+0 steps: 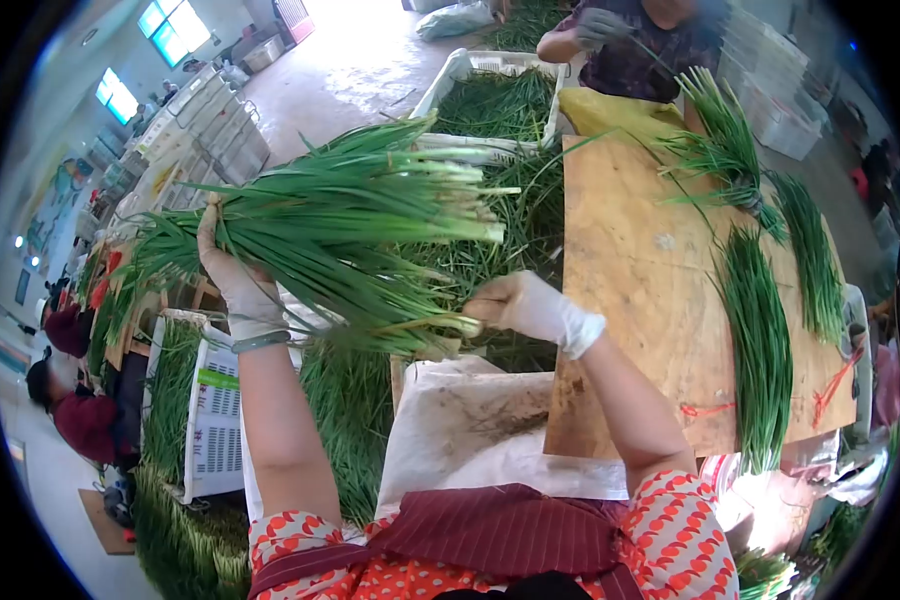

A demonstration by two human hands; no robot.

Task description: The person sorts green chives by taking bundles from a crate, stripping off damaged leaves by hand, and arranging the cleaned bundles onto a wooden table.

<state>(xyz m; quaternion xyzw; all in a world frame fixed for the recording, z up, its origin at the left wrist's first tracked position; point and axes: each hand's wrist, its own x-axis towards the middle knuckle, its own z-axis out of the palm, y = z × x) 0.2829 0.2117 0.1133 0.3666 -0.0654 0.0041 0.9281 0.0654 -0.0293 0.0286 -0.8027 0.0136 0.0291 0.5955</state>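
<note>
That big, loose bundle of long green leaves [340, 200] fans out sideways, upper left to centre, pale stem ends [475, 205] facing right.

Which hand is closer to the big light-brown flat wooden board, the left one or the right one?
Right. The right hand is close to the left edge of the wooden board. The left hand is farther away to the left, under the long green leafy bunch.

White crates [195, 125] stand stacked near bright windows [175, 32].
</note>
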